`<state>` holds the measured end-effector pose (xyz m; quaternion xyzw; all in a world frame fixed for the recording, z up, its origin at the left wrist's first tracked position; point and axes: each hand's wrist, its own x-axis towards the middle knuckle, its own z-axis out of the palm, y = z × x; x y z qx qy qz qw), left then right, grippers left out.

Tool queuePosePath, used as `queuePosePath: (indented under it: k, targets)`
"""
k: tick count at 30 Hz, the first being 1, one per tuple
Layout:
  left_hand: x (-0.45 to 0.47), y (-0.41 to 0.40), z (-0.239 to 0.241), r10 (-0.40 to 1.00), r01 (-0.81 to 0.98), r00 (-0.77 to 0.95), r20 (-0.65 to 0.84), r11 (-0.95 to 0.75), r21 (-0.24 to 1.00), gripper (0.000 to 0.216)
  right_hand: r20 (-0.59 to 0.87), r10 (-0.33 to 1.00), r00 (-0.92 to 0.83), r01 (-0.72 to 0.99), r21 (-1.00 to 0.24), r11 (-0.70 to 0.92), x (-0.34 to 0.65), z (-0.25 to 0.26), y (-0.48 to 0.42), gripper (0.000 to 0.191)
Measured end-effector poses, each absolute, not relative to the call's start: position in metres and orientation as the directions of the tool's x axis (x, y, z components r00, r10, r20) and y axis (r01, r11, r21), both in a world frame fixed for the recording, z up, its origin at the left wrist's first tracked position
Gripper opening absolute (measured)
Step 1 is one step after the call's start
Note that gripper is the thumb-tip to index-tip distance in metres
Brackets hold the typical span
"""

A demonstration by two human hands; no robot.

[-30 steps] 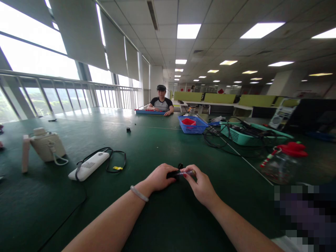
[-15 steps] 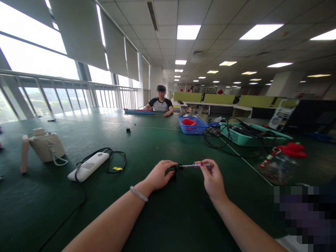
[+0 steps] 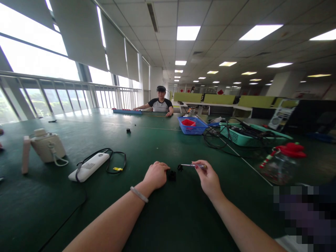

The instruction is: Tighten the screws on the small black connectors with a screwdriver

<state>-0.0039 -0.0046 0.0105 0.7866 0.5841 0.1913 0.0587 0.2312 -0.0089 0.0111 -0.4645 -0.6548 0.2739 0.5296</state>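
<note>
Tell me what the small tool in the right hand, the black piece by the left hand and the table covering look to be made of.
Small tool in the right hand: shiny metal shaft by its bright glint; handle hidden by the fingers. Black piece at the left hand: matte black, probably plastic, too small to be sure. Table covering: dark green, dull, even surface, likely a rubber or felt mat.

Power bank (image 3: 88,167) lies left of black part (image 3: 171,175).
</note>
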Motion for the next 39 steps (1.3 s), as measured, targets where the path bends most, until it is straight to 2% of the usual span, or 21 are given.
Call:
queuePosePath:
  k: [4, 8, 11, 14, 19, 23, 27, 33, 39]
  targets:
    - [-0.001, -0.010, 0.018, 0.952, 0.918, 0.192, 0.239, -0.261, 0.300, 0.039, 0.449, 0.893, -0.007, 0.292, -0.854, 0.431, 0.230, 0.011, -0.009, 0.023]
    - [0.005, -0.014, 0.022, 0.957, 0.905, 0.131, 0.259, -0.222, 0.363, 0.047, 0.451, 0.893, -0.009, 0.252, -0.863, 0.438, 0.228, 0.015, -0.013, 0.022]
    - [0.011, -0.018, 0.021, 0.946, 0.878, 0.189, 0.262, -0.282, 0.386, 0.060, 0.444, 0.895, -0.037, 0.192, -0.876, 0.442, 0.228, 0.019, -0.016, 0.023]
    - [0.018, -0.023, 0.019, 0.923, 0.852, 0.295, 0.248, -0.372, 0.370, 0.065, 0.465, 0.885, 0.013, 0.168, -0.874, 0.456, 0.233, 0.021, -0.015, 0.025]
    - [0.029, -0.032, 0.015, 0.866, 0.787, 0.441, 0.237, -0.500, 0.361, 0.045, 0.489, 0.857, 0.166, 0.179, -0.869, 0.461, 0.242, 0.017, -0.009, 0.028]
    - [0.034, -0.039, 0.015, 0.865, 0.779, 0.443, 0.236, -0.502, 0.377, 0.034, 0.483, 0.863, 0.147, 0.228, -0.866, 0.445, 0.243, 0.015, -0.006, 0.032]
    - [0.032, -0.060, 0.021, 0.868, 0.781, 0.456, 0.196, -0.496, 0.379, 0.034, 0.502, 0.859, 0.101, 0.245, -0.850, 0.467, 0.242, 0.014, -0.005, 0.031]
    - [-0.008, -0.133, 0.035, 0.835, 0.731, 0.544, 0.088, -0.522, 0.439, 0.031, 0.522, 0.846, 0.111, 0.207, -0.845, 0.494, 0.242, 0.010, -0.002, 0.030]
    - [-0.079, -0.186, 0.044, 0.866, 0.740, 0.498, -0.046, -0.397, 0.543, 0.036, 0.517, 0.851, 0.091, 0.206, -0.846, 0.492, 0.240, 0.010, -0.004, 0.031]
